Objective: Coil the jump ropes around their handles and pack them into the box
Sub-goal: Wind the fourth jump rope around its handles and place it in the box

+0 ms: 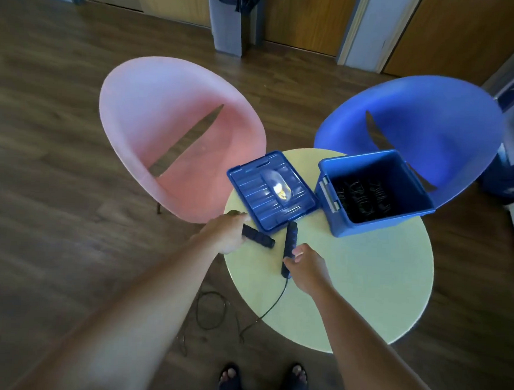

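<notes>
Two dark blue jump-rope handles lie over the round pale yellow table (364,282). My left hand (227,233) grips the left handle (258,236) at its near end. My right hand (305,266) holds the second handle (289,246), which points away from me. From that handle a thin black rope (270,306) runs off the table's edge and loops on the floor. The open blue box (421,187) stands at the table's far right with several coiled black ropes inside. Its blue lid (250,191) lies flat beside it.
A pink chair (164,126) stands behind the table on the left, a blue chair (415,113) on the right. A grey bin (226,22) stands by the far wall. My feet in dark sandals (263,383) are below the table's near edge.
</notes>
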`<action>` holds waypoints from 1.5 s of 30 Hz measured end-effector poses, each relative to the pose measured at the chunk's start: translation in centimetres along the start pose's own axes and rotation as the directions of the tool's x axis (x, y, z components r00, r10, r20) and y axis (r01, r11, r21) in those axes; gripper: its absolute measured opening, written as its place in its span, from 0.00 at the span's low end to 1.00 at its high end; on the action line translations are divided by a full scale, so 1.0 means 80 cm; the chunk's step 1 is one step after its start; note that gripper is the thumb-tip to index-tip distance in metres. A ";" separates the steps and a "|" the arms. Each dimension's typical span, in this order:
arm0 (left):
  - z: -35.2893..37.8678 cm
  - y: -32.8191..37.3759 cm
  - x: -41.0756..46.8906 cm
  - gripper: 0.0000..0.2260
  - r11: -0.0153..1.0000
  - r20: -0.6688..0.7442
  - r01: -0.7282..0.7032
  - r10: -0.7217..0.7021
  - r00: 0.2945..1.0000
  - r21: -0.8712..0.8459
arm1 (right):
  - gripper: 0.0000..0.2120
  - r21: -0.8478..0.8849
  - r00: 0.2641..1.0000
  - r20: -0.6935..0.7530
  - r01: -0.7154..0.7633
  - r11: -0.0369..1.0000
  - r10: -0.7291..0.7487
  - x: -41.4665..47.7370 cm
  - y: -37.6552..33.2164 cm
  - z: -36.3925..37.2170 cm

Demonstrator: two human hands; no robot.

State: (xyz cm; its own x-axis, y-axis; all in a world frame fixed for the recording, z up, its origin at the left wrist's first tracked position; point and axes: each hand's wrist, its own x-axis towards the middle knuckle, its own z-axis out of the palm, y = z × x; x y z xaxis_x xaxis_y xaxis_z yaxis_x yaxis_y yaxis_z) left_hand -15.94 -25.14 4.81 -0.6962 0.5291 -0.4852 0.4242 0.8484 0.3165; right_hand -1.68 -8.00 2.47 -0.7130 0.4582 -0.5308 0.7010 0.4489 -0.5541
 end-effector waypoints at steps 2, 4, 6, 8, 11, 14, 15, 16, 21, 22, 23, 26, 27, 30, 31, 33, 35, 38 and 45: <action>0.013 -0.009 0.013 0.24 0.995 0.023 -0.009 0.007 1.000 0.096 | 0.19 -0.027 1.000 -0.007 -0.019 0.999 0.018 0.010 0.007 0.017; 0.024 -0.015 0.026 0.24 0.984 0.035 -0.014 0.008 0.999 0.179 | 0.22 -0.013 0.998 -0.025 -0.050 0.999 0.050 0.018 0.012 0.031; 0.035 -0.022 0.037 0.26 0.977 0.057 -0.016 0.004 0.998 0.214 | 0.22 0.014 0.995 -0.059 -0.080 0.997 0.081 0.024 0.018 0.042; 0.049 -0.032 0.048 0.27 0.974 0.069 -0.019 0.003 0.998 0.227 | 0.22 0.054 0.989 -0.082 -0.117 0.992 0.121 0.029 0.025 0.047; 0.068 -0.042 0.052 0.24 0.969 -0.001 -0.013 0.014 1.000 0.246 | 0.22 0.153 0.979 -0.032 -0.195 0.969 0.202 0.032 0.035 0.050; 0.076 -0.035 0.043 0.16 0.988 -0.022 -0.010 0.013 1.000 0.152 | 0.19 0.371 0.953 0.113 -0.304 0.877 0.282 0.025 0.032 0.046; 0.074 -0.031 0.036 0.13 0.997 -0.013 -0.005 0.006 1.000 0.082 | 0.15 0.460 0.945 0.171 -0.327 0.825 0.278 0.019 0.027 0.044; 0.071 -0.026 0.029 0.10 1.000 -0.006 0.003 -0.003 1.000 0.007 | 0.09 0.523 0.940 0.222 -0.339 0.782 0.259 0.011 0.021 0.040; 0.038 0.006 -0.020 0.10 0.913 -0.039 -0.021 0.006 0.999 -0.407 | 0.04 0.753 0.945 0.244 -0.327 0.571 0.220 -0.030 -0.021 0.023; 0.026 0.015 -0.031 0.12 0.874 -0.059 -0.050 0.025 0.998 -0.483 | 0.04 0.800 0.948 0.226 -0.312 0.512 0.225 -0.037 -0.034 0.017; 0.013 0.025 -0.042 0.12 0.831 -0.083 -0.077 0.037 0.996 -0.551 | 0.05 0.832 0.953 0.206 -0.289 0.473 0.220 -0.043 -0.047 0.009; -0.030 0.055 -0.071 0.11 0.746 -0.175 -0.152 0.049 0.983 -0.648 | 0.09 0.887 0.985 0.129 -0.168 0.431 0.119 -0.067 -0.090 -0.027; -0.046 0.065 -0.080 0.10 0.732 -0.210 -0.184 0.057 0.976 -0.656 | 0.12 0.895 0.991 0.102 -0.128 0.427 0.083 -0.073 -0.103 -0.040; -0.094 0.094 -0.105 0.08 0.652 -0.300 -0.263 0.057 0.952 -0.711 | 0.17 0.910 1.000 -0.006 0.005 0.414 0.001 -0.091 -0.139 -0.073; -0.111 0.104 -0.114 0.07 0.636 -0.337 -0.294 0.057 0.940 -0.713 | 0.18 0.912 0.999 -0.046 0.044 0.408 -0.006 -0.097 -0.150 -0.084; -0.143 0.122 -0.132 0.04 0.640 -0.411 -0.359 0.073 0.909 -0.680 | 0.17 0.913 0.992 -0.120 0.121 0.389 -0.025 -0.109 -0.170 -0.109; -0.169 0.137 -0.145 0.03 0.651 -0.461 -0.403 0.092 0.883 -0.643 | 0.13 0.905 0.982 -0.176 0.189 0.380 -0.070 -0.123 -0.187 -0.137; -0.204 0.159 -0.163 0.03 0.674 -0.505 -0.443 0.118 0.855 -0.591 | 0.08 0.884 0.958 -0.237 0.282 0.374 -0.162 -0.134 -0.206 -0.175; -0.257 0.226 -0.189 0.10 0.807 -0.604 -0.463 0.171 0.778 -0.367 | 0.17 0.834 0.887 -0.327 0.433 0.341 -0.327 -0.154 -0.212 -0.264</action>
State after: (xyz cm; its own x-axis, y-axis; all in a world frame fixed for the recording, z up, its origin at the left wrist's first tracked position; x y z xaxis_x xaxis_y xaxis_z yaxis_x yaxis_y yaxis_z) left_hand -9.66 -18.11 34.64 -0.8189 0.5483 0.1695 0.4521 0.4344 0.7790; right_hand -4.46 -5.05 31.93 -0.8561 0.5106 -0.0800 -0.0831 -0.2888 -0.9538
